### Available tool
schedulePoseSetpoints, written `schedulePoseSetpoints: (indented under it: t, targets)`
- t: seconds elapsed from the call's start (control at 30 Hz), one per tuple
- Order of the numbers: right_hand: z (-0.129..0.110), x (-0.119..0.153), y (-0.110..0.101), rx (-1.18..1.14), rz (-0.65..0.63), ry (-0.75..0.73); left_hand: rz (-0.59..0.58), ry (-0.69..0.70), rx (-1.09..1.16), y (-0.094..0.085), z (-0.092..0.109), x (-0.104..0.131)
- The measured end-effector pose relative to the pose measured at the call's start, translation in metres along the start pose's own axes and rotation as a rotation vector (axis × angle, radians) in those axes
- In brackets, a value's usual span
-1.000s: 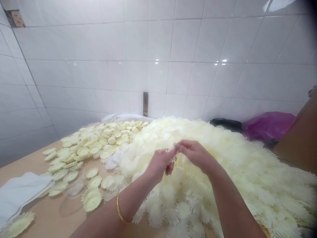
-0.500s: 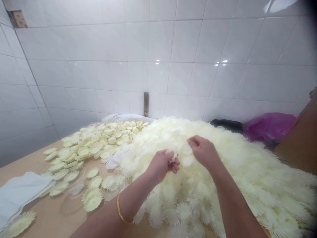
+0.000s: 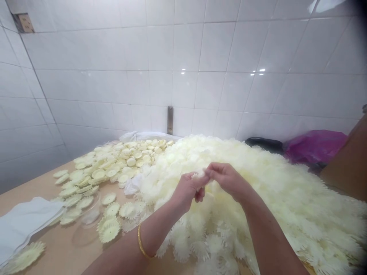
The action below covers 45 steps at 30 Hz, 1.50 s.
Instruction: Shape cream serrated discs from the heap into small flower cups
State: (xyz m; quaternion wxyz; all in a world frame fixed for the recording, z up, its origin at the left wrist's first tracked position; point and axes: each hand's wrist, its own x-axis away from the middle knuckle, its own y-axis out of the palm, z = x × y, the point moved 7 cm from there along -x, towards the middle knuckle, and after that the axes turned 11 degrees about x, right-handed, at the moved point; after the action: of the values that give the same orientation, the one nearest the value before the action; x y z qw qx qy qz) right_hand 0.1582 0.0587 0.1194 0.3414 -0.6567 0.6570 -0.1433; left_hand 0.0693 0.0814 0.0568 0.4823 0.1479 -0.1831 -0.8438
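Note:
Pinched between the thumb and fingers of my left hand is a pale, frilly-edged flower petal piece. My right hand meets it from the right, its thumb and forefinger closed together at the edge of that piece. What the right fingertips grip, if anything, is hidden. Both hands are over a big heap of fluffy, cream-white petal pieces. Stacks of flatter, yellowish scalloped discs are heaped to the left.
A clear round dish and folded white cloth or paper lie on the tan tabletop at left. Behind the heap are a black item and a purple plastic bag. White tiled wall stands at the back.
My right hand has come left and down from above the heap to the petal piece in my left hand. The two hands now touch at the fingertips.

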Motion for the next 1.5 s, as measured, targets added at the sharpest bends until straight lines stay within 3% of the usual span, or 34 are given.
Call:
schedulePoseSetpoints:
  t: [0.17,0.27,0.37,0.57,0.73,0.8,0.97,1.1,1.37,1.5]
  targets:
    - [0.015,-0.001,-0.024,0.339,0.3,0.099,-0.075,-0.113,0.146,0.011,0.0,0.002]
    - [0.02,-0.001,-0.031,0.428,0.348,0.142,-0.037,-0.108,0.136,0.009,0.0,0.001]
    - [0.015,-0.001,-0.028,0.363,0.299,0.103,-0.008,-0.09,0.084,0.005,-0.002,0.0]
    - [-0.004,0.001,-0.005,0.039,0.023,0.008,0.017,-0.019,-0.023,-0.001,-0.002,-0.001]
    - [-0.004,0.001,0.005,-0.02,-0.032,0.021,0.016,0.029,-0.029,-0.001,0.0,-0.001]
    - [0.0,-0.001,0.002,0.007,0.025,0.025,-0.022,0.013,0.004,0.003,0.001,0.0]
    - [0.012,-0.001,-0.026,0.306,0.334,0.088,-0.088,-0.091,0.137,0.011,0.0,0.0]
    - [0.014,0.003,-0.04,0.402,0.439,0.108,-0.044,-0.083,0.12,0.005,0.0,-0.001]
    - [0.011,0.002,-0.027,0.241,0.251,0.096,0.067,-0.03,-0.045,-0.003,0.0,-0.002]
    - [0.001,0.003,-0.012,0.032,0.042,0.019,0.103,-0.031,-0.036,-0.006,0.0,-0.002]
